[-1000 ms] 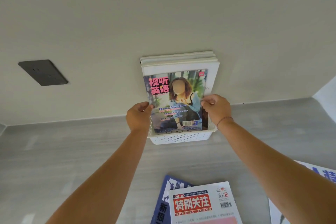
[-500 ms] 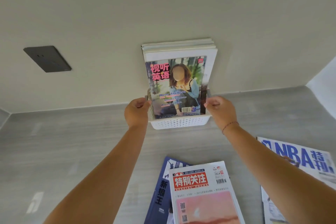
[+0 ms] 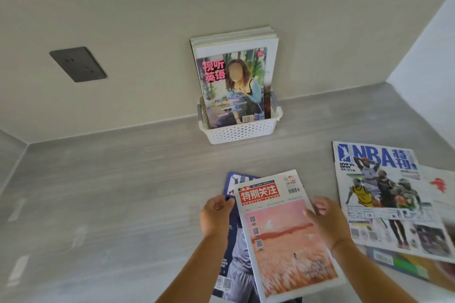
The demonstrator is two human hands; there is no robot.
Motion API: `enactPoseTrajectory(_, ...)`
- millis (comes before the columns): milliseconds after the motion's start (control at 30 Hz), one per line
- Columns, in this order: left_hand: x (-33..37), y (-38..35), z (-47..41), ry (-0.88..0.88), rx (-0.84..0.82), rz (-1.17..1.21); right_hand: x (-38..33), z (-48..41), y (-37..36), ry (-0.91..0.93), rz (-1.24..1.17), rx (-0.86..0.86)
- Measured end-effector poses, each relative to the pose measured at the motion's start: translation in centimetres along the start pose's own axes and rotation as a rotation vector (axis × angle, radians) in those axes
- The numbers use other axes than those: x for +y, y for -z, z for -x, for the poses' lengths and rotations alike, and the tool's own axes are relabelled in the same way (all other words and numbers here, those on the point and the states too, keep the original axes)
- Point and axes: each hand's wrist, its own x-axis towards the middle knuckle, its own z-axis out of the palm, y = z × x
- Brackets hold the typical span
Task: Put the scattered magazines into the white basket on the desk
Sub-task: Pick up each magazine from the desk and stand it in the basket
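Note:
The white basket (image 3: 242, 131) stands against the wall at the back of the grey desk (image 3: 110, 192). Several magazines stand upright in it; the front one (image 3: 234, 86) has pink characters and a seated woman. Near me lies a magazine with a red title and pink sunset cover (image 3: 283, 236), on top of a dark blue magazine (image 3: 234, 253). My left hand (image 3: 215, 214) is at the sunset magazine's left edge and my right hand (image 3: 322, 219) at its right edge, fingers spread. Whether they grip it is unclear.
An NBA magazine (image 3: 384, 194) lies at the right on top of other magazines, one white (image 3: 438, 187) and one green and yellow (image 3: 403, 265). A dark wall socket (image 3: 78, 64) sits at the left. A white side panel (image 3: 428, 61) closes the right.
Both hands have left the basket and come back toward me, down to the sunset magazine. The woman-cover magazine stays standing in the basket. The view has tilted down.

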Motion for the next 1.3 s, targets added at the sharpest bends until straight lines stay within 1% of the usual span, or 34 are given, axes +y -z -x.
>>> enactPoseTrajectory(133,-2.7,0.1,2.1,0.081,-0.065,0.012,0.7,2.7,-0.2,-0.019,-0.02,-0.01)
enactPoseTrajectory(200,-3.5,-0.3,2.9,0.146,-0.115,0.066,0.7,3.4,0.0,-0.006,-0.047,-0.012)
enactPoseTrajectory(267,-3.5,-0.5,3.3,0.211,-0.134,0.107,0.7,3.7,0.2,-0.01,-0.077,-0.027)
enactPoseTrajectory(333,-3.1,-0.5,3.1,0.225,-0.178,0.088,0.8,3.8,0.4,-0.057,-0.1,-0.047)
enactPoseTrajectory(400,-2.6,-0.6,3.0,0.217,-0.279,0.047,0.9,3.8,0.6,-0.1,-0.11,-0.061)
enactPoseTrajectory(500,-2.0,-0.5,3.6,0.174,-0.374,-0.015,0.9,3.8,0.8,-0.082,-0.112,-0.128)
enactPoseTrajectory(633,-0.9,0.1,3.9,0.078,-0.454,0.035,0.8,3.7,1.0,-0.074,-0.143,-0.193)
enactPoseTrajectory(800,2.3,0.4,3.9,-0.024,-0.567,0.144,-0.1,2.4,2.2,0.002,-0.157,-0.379)
enactPoseTrajectory(900,5.0,1.1,2.6,-0.119,-0.519,0.075,-2.0,0.6,3.0,0.03,-0.036,-0.422)
enactPoseTrajectory(1000,8.5,1.9,0.7,-0.228,-0.419,0.032,-5.9,-1.9,3.9,0.14,0.02,-0.396)
enactPoseTrajectory(1133,15.1,2.4,-1.7,-0.351,-0.298,0.1,-13.4,-6.7,5.1,0.281,-0.145,-0.204)
enactPoseTrajectory(1233,20.6,2.5,-3.2,-0.455,-0.188,0.149,-19.4,-9.8,5.9,0.402,-0.252,-0.133)
enactPoseTrajectory(1300,24.0,2.4,-4.2,-0.511,-0.119,0.185,-22.9,-11.5,6.2,0.467,-0.271,-0.1)
